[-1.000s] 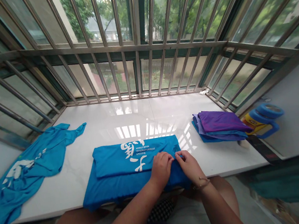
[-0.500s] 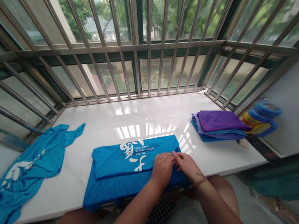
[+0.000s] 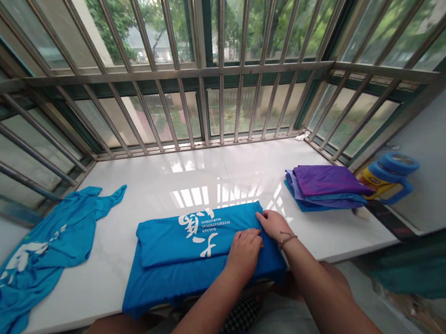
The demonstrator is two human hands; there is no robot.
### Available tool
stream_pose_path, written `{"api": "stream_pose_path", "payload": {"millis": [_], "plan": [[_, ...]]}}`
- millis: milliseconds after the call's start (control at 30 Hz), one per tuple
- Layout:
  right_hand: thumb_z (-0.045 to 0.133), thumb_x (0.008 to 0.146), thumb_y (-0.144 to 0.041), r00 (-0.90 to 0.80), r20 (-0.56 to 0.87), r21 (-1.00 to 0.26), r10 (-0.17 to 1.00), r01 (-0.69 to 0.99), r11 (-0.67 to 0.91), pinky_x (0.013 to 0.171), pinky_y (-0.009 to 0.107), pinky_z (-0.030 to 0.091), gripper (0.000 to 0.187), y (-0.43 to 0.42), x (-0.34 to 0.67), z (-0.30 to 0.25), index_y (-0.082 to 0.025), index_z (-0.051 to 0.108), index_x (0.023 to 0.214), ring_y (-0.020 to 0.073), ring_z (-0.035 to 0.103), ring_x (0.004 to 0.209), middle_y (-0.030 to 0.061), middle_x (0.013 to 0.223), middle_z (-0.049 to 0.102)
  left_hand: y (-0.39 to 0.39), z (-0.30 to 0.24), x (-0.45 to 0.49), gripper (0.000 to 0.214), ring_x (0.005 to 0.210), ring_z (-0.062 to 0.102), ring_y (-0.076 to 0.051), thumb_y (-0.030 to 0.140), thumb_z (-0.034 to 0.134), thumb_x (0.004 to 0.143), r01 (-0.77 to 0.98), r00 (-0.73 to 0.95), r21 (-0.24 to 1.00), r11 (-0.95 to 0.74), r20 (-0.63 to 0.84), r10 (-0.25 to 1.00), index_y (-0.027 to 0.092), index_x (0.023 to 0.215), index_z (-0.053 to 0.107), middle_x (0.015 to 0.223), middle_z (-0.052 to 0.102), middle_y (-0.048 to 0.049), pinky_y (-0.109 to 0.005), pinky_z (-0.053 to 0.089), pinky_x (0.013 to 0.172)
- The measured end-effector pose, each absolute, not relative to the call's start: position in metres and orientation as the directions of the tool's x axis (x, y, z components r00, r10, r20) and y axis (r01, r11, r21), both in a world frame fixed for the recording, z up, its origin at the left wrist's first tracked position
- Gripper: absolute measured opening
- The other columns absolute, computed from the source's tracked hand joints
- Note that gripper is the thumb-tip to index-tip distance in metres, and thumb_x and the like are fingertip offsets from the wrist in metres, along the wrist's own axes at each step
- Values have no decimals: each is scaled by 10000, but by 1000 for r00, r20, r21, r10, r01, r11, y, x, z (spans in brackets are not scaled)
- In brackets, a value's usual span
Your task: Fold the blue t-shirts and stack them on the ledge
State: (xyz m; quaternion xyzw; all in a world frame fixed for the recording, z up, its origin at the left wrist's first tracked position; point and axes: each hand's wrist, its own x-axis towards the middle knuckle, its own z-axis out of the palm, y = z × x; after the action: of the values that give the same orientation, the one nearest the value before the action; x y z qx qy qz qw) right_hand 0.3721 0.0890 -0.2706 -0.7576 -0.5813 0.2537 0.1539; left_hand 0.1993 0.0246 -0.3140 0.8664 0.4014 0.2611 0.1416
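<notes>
A blue T-shirt (image 3: 163,246) with white characters and the print "Dalian International Marathon" lies partly folded before me, its lower layer reaching over the front edge of the white ledge. My left hand (image 3: 246,252) rests on the folded layer near its right end, fingers curled together against the cloth. At the shirt's right edge, my right hand (image 3: 274,226) pinches the fabric, thumb on top and the other fingertips partly hidden. A small gap separates the two hands. The shirt's printed side faces up.
Another blue shirt (image 3: 58,243) lies crumpled on the left. A stack of folded purple and blue clothes (image 3: 327,180) sits at right, beside a blue-and-yellow bottle (image 3: 392,175). Metal bars (image 3: 178,74) and windows enclose the white ledge (image 3: 157,170).
My right hand has moved away from the left, up and slightly right along the shirt's right edge. My left hand stays nearly in place on the cloth.
</notes>
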Motion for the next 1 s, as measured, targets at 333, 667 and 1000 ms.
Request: {"api": "stream_pose_path", "payload": {"millis": [333,667,1000], "plan": [[518,1102,-387,259,-131,-423,957,858,-290,716,301,385,330,106,370,-272,-198,728,930,240,706,899,126,952,780,21,-307,200,262,1463,575,-296,239,626,1054,604,575,467,-646,306,759,230,1314,658,1525,671,-100,-551,426,1217],[425,1114,-534,313,-69,-458,947,833,-309,730,303,419,468,108,384,-270,-197,715,967,238,706,890,118,953,776,21,-309,197,334,1510,525,-276,341,543,1093,593,586,482,-645,291,756,235,1395,641,1572,635,-89,-528,351,1282],[485,1040,-447,218,-151,-597,964,758,-264,650,264,466,421,150,404,-281,-186,758,855,188,673,683,29,706,724,20,-306,197,342,1480,556,-305,341,572,1074,587,586,492,-643,290,756,214,1379,658,1558,643,-113,-524,389,1245]]}}
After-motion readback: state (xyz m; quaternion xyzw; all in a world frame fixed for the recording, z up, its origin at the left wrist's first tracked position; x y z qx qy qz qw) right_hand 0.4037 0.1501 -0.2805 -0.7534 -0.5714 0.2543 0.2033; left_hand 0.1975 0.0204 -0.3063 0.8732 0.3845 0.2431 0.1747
